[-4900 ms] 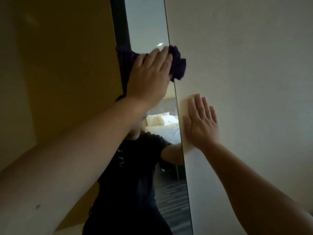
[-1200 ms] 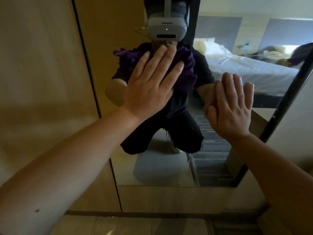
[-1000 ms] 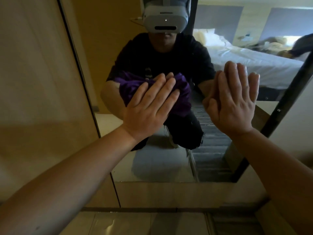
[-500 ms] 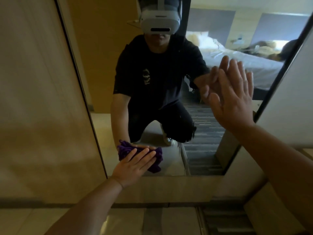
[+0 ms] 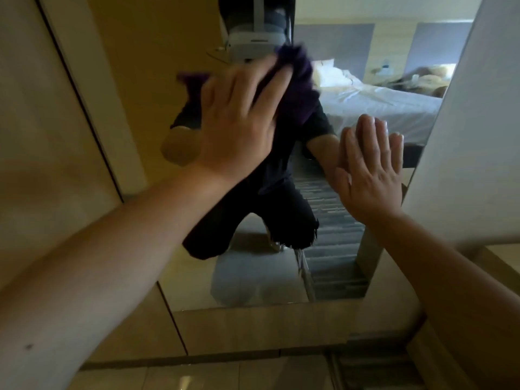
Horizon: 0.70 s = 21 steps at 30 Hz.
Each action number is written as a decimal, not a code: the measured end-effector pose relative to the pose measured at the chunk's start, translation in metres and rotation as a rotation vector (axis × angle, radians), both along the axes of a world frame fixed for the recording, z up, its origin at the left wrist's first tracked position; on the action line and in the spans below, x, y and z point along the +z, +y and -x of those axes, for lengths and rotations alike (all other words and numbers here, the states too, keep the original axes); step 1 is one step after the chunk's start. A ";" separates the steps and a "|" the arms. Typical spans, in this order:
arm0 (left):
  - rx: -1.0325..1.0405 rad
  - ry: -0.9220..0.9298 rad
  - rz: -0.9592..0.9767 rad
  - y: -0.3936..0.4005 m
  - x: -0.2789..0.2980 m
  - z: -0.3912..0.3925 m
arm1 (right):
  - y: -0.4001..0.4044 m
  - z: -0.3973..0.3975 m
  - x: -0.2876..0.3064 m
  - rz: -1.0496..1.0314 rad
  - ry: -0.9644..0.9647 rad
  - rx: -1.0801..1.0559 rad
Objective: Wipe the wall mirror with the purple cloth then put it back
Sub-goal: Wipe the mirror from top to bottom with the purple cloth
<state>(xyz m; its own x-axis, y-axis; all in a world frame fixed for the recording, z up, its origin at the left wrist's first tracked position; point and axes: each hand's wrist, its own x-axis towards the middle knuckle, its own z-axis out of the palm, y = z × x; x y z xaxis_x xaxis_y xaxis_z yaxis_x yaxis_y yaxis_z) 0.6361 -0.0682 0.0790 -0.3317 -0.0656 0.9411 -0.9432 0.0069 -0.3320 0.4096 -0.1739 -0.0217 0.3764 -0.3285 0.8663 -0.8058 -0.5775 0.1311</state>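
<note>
The wall mirror (image 5: 253, 282) fills the middle of the head view, its lower edge near the floor. My left hand (image 5: 239, 125) presses the purple cloth (image 5: 295, 88) flat against the glass high up, fingers spread over it; the cloth bunches out past my fingertips and is blurred by motion. My right hand (image 5: 368, 170) rests flat on the glass near the mirror's right edge, fingers together, holding nothing. The glass reflects a crouching person in dark clothes with a headset.
A wooden panel (image 5: 56, 164) with a dark vertical seam lies left of the mirror. A pale wall (image 5: 464, 136) stands to the right. Below the mirror runs a wooden base strip (image 5: 253, 327), then tiled floor (image 5: 197, 378). A bed shows only as a reflection.
My left hand has swept the cloth from the mirror's bottom edge back up to the upper part of the glass. My right hand has slid a little lower on the glass.
</note>
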 end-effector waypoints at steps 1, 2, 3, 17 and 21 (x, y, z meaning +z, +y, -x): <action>0.011 -0.021 0.022 -0.005 0.021 0.008 | -0.001 0.000 -0.001 0.018 -0.009 0.013; 0.031 -0.042 0.035 -0.010 0.038 0.015 | -0.003 0.000 -0.002 0.040 -0.022 0.027; 0.061 -0.060 0.033 -0.015 0.048 0.019 | -0.005 0.000 -0.003 0.063 -0.035 0.040; 0.059 -0.345 -0.233 -0.015 -0.209 -0.002 | -0.010 -0.007 -0.007 0.173 -0.136 0.104; 0.061 -0.337 -0.411 -0.001 -0.260 -0.006 | 0.000 -0.005 -0.002 0.091 -0.122 0.088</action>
<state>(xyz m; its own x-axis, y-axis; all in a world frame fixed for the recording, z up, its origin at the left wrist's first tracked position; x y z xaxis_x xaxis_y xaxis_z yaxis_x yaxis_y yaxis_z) 0.6420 -0.0688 -0.1806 -0.5956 -0.4348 0.6754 -0.7872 0.1486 -0.5985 0.4146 -0.1744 -0.0236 0.2903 -0.2176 0.9319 -0.7660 -0.6365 0.0900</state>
